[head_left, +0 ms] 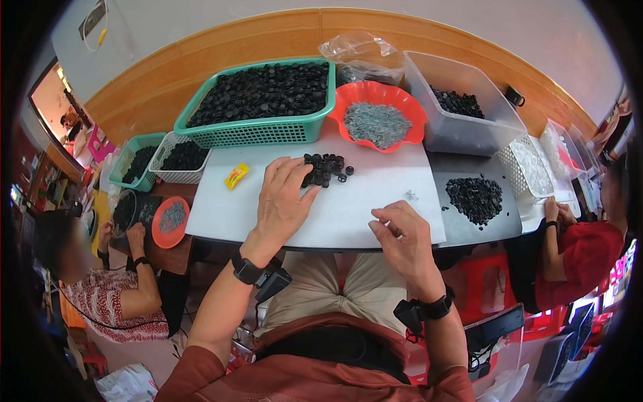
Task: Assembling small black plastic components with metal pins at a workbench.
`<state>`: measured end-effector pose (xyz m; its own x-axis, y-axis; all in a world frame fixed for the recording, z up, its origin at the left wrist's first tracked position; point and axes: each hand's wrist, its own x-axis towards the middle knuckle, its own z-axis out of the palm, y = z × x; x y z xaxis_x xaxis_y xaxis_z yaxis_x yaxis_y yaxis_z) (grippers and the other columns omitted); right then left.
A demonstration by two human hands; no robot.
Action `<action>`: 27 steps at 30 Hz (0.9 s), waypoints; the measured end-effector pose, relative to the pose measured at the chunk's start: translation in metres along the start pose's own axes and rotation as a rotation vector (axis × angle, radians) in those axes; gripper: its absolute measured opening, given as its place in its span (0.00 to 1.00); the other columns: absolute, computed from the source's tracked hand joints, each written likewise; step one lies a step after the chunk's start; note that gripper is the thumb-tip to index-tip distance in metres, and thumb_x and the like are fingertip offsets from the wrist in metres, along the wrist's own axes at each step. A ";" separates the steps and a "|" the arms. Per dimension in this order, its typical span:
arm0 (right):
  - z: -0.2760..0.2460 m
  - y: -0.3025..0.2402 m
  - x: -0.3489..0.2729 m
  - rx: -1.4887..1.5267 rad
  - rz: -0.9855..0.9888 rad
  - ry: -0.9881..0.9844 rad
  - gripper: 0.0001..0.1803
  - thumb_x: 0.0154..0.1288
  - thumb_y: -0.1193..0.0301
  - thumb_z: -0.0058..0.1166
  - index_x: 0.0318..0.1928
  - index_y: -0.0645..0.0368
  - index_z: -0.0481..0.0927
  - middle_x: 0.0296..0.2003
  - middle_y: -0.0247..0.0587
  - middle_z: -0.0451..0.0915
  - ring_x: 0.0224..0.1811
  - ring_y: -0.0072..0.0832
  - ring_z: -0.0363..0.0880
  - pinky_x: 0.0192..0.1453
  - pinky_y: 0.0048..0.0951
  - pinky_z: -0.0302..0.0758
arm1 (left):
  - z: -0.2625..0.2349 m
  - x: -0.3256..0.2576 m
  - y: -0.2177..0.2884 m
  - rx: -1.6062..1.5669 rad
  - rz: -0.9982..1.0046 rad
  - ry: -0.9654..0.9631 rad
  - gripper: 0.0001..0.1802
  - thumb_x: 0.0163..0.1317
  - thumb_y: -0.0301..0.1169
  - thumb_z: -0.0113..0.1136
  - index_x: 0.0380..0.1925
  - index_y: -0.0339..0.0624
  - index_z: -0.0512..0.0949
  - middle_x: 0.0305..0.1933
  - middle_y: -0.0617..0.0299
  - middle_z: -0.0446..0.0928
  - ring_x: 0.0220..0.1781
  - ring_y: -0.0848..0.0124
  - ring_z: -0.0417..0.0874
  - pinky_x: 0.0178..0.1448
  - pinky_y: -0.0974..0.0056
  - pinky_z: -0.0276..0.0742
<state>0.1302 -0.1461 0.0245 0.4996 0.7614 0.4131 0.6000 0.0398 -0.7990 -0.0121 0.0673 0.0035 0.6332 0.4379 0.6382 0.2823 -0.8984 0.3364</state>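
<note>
My left hand (286, 195) reaches over the white table sheet (224, 208), its fingers stretched out and the thumb apart. Its fingertips are at the left edge of a small pile of black round plastic pieces (326, 167); a few of them lie loose to the pile's right. Nearer the front edge, my right hand (406, 236) is closed, the fingers curled toward the thumb. What it pinches, if anything, is too small to make out. Just beyond it lie a few thin grey metal pieces (410, 195), perhaps screws or pins.
Behind stand a green basket (261, 131) of black pieces, a red scalloped bowl (416, 110) of grey metal pieces and a clear bin (462, 137). A yellow packet (236, 176) lies left. More black parts (479, 199) lie on a dark mat. A person works at each side.
</note>
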 end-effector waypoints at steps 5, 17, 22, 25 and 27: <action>0.012 -0.003 0.032 -0.180 -0.194 0.014 0.14 0.62 0.78 0.65 0.49 0.62 0.84 0.47 0.45 0.82 0.41 0.43 0.83 0.46 0.38 0.80 | -0.002 -0.003 0.000 0.054 -0.074 -0.124 0.37 0.58 0.39 0.74 0.66 0.38 0.74 0.73 0.47 0.70 0.78 0.45 0.62 0.79 0.48 0.62; 0.061 0.019 0.092 -0.470 -0.381 -0.180 0.21 0.61 0.81 0.57 0.57 0.64 0.80 0.57 0.43 0.80 0.60 0.43 0.76 0.63 0.41 0.76 | 0.000 -0.004 -0.006 -0.025 -0.082 -0.246 0.36 0.61 0.40 0.72 0.67 0.39 0.74 0.72 0.49 0.72 0.79 0.46 0.62 0.80 0.50 0.61; 0.058 0.018 0.087 -0.489 -0.365 -0.191 0.22 0.59 0.80 0.60 0.56 0.63 0.81 0.56 0.42 0.80 0.60 0.42 0.76 0.63 0.40 0.76 | 0.001 -0.007 -0.008 -0.069 -0.058 -0.225 0.33 0.61 0.39 0.72 0.65 0.40 0.76 0.70 0.51 0.75 0.77 0.46 0.65 0.79 0.49 0.63; 0.054 0.018 0.083 -0.483 -0.361 -0.158 0.21 0.58 0.79 0.63 0.55 0.62 0.82 0.55 0.42 0.81 0.59 0.42 0.77 0.62 0.41 0.76 | -0.001 -0.008 -0.008 -0.075 -0.056 -0.212 0.30 0.61 0.38 0.71 0.62 0.39 0.78 0.68 0.51 0.77 0.76 0.46 0.67 0.78 0.49 0.65; 0.052 0.015 0.081 -0.481 -0.289 -0.162 0.19 0.57 0.77 0.66 0.52 0.62 0.84 0.54 0.42 0.82 0.58 0.43 0.77 0.62 0.41 0.76 | -0.002 -0.008 -0.008 -0.115 -0.060 -0.200 0.28 0.61 0.37 0.72 0.60 0.39 0.80 0.66 0.51 0.78 0.75 0.46 0.67 0.77 0.49 0.67</action>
<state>0.1470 -0.0497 0.0235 0.1943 0.8544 0.4819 0.9330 -0.0092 -0.3599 -0.0210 0.0711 -0.0028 0.7515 0.4647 0.4684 0.2467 -0.8563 0.4538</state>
